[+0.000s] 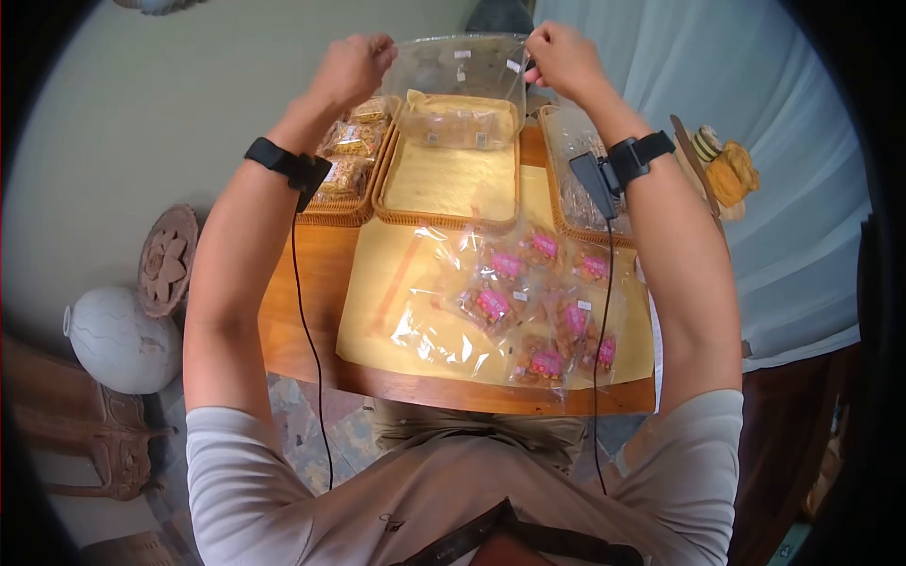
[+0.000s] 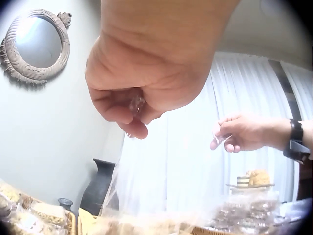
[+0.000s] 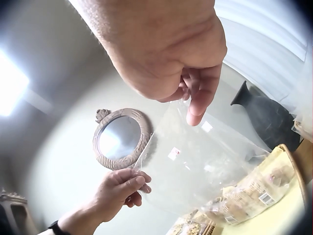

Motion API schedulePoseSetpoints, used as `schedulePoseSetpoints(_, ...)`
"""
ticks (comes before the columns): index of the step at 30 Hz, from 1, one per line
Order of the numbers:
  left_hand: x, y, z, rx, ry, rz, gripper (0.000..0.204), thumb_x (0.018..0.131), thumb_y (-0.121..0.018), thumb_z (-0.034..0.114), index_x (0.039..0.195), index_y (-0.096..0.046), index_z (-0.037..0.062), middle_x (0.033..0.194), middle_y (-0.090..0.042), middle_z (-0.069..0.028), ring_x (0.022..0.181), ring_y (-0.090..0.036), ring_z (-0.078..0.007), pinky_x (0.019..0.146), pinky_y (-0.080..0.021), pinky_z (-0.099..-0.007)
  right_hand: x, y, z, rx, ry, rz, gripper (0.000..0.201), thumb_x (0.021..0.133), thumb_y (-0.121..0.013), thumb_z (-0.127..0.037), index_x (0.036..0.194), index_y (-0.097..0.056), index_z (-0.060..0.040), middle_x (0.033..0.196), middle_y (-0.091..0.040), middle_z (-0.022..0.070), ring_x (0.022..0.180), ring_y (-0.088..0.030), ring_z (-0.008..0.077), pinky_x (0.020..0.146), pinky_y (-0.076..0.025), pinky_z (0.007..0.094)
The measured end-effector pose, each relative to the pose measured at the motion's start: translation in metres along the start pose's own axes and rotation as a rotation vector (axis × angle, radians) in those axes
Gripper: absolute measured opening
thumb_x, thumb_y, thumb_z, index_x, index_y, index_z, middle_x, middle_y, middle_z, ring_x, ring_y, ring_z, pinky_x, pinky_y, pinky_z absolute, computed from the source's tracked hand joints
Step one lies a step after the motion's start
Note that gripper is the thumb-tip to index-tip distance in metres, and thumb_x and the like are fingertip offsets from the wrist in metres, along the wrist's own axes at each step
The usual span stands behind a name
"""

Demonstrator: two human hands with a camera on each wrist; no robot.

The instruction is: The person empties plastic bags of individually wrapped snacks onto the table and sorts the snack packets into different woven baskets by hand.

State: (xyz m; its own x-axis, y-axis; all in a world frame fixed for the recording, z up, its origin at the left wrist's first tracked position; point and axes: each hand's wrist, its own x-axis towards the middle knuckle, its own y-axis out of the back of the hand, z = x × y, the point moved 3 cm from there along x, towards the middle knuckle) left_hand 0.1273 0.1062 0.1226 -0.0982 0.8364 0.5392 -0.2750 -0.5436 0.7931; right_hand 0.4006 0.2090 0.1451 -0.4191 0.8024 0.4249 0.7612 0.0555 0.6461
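Both hands hold up a large clear plastic bag [image 1: 459, 75] by its upper corners. My left hand [image 1: 354, 72] pinches one corner, with thumb and curled fingers closed on the film. At the opposite corner my right hand [image 1: 566, 64] grips the film the same way. Packets with barcode labels [image 3: 247, 200] lie in the bottom of the bag, as the right wrist view shows. Small white stickers mark the bag's side. Below it stands a wicker tray [image 1: 448, 223] lined with yellow, and the bag's lower end overlaps its far half in the head view.
To the left, another wicker tray [image 1: 330, 215] holds several snack packets [image 1: 345, 176]. On the right a third tray [image 1: 604, 238] holds clear-wrapped packs. Several pink-labelled packets [image 1: 493, 304] lie on yellow paper [image 1: 363, 344] nearer the table edge. A dark vase [image 3: 269, 117] stands beyond the trays.
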Motion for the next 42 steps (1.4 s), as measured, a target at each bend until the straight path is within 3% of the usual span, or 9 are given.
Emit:
schedulePoseSetpoints(10,-0.023,0.062,0.042,-0.335,-0.069,0.238,0.030,0.103,-0.062,0.026,0.120,-0.069,0.0019,0.095,-0.072,-0.0038,0.067,-0.065,-0.0083,0.061,-0.052,-0.0251,-0.017,0.050,-0.030,0.399,0.021,0.208,0.022,0.099,-0.053,-0.018,0.094,-0.065,-0.0003,0.081,-0.072,0.0092,0.055,-0.066,0.0159,0.046,-0.052,0.0273)
schedulePoseSetpoints(16,-0.097,0.094,0.080,-0.559,-0.049,0.264,0.027,0.105,-0.059,0.021,0.117,-0.069,-0.0004,0.094,-0.072,-0.0038,0.066,-0.062,-0.0066,0.058,-0.049,-0.0237,-0.086,0.077,-0.036,0.581,0.228,0.145,0.021,0.102,-0.057,-0.020,0.103,-0.067,-0.0017,0.093,-0.073,0.0090,0.075,-0.070,0.0121,0.068,-0.055,0.0263)
schedulePoseSetpoints(20,-0.173,0.104,0.107,-0.366,-0.195,0.268,0.017,0.100,-0.059,0.007,0.112,-0.070,0.0008,0.091,-0.072,-0.0107,0.067,-0.070,-0.0162,0.062,-0.055,-0.0273,-0.179,0.082,-0.027,0.517,0.259,0.042,0.017,0.101,-0.060,-0.014,0.106,-0.068,0.0005,0.096,-0.072,0.0071,0.083,-0.065,0.0108,0.073,-0.053,0.0269)
schedulePoseSetpoints(22,-0.218,0.101,0.109,-0.155,-0.403,0.307,0.021,0.087,-0.066,-0.004,0.106,-0.071,0.0022,0.101,-0.074,-0.0135,0.087,-0.074,-0.0277,0.074,-0.059,-0.0334,-0.232,0.083,-0.019,0.414,0.213,-0.017,0.016,0.100,-0.061,-0.013,0.101,-0.069,0.0009,0.097,-0.072,0.0067,0.085,-0.064,0.0113,0.075,-0.051,0.0263)
schedulePoseSetpoints(26,-0.299,0.063,0.122,-0.173,-0.391,0.088,0.022,0.082,-0.071,-0.002,0.103,-0.073,0.0023,0.106,-0.072,-0.0153,0.090,-0.073,-0.0314,0.075,-0.060,-0.0360,-0.326,0.061,0.016,0.302,0.134,-0.115,0.015,0.099,-0.064,-0.012,0.093,-0.070,0.0005,0.100,-0.073,0.0067,0.089,-0.064,0.0120,0.079,-0.051,0.0263)
schedulePoseSetpoints(28,-0.330,0.035,0.125,-0.166,-0.366,0.050,0.021,0.082,-0.071,-0.001,0.103,-0.073,0.0025,0.107,-0.071,-0.0149,0.089,-0.072,-0.0303,0.075,-0.059,-0.0360,-0.362,0.043,0.052,0.660,-0.248,-0.152,0.011,0.097,-0.067,-0.010,0.095,-0.069,-0.0003,0.100,-0.072,0.0070,0.089,-0.064,0.0122,0.081,-0.051,0.0266)
schedulePoseSetpoints(32,-0.357,0.000,0.143,-0.236,-0.350,0.008,0.020,0.082,-0.073,0.002,0.102,-0.073,0.0037,0.105,-0.071,-0.0130,0.088,-0.069,-0.0267,0.074,-0.056,-0.0361,-0.402,0.012,0.093,0.985,-0.565,0.023,0.029,0.091,-0.071,-0.002,0.118,-0.060,-0.0013,0.099,-0.066,0.0037,0.090,-0.064,0.0114,0.080,-0.053,0.0263)
schedulePoseSetpoints(40,-0.319,0.019,0.157,-0.480,-0.279,-0.482,0.035,0.087,-0.077,0.026,0.111,-0.069,0.0019,0.103,-0.070,-0.0159,0.094,-0.069,-0.0347,0.080,-0.057,-0.0415,-0.393,0.036,0.083,0.960,-0.584,0.042,0.053,0.085,-0.073,0.007,0.133,-0.052,-0.0015,0.106,-0.062,0.0047,0.094,-0.064,0.0107,0.081,-0.056,0.0247)
schedulePoseSetpoints(42,-0.281,0.024,0.149,-0.435,-0.202,-0.512,0.040,0.087,-0.077,0.023,0.119,-0.066,0.0023,0.104,-0.072,-0.0131,0.086,-0.069,-0.0233,0.073,-0.054,-0.0334,-0.388,0.040,0.083,0.948,-0.576,0.021,0.054,0.086,-0.073,0.007,0.134,-0.051,-0.0016,0.106,-0.062,0.0042,0.094,-0.064,0.0104,0.081,-0.055,0.0244)
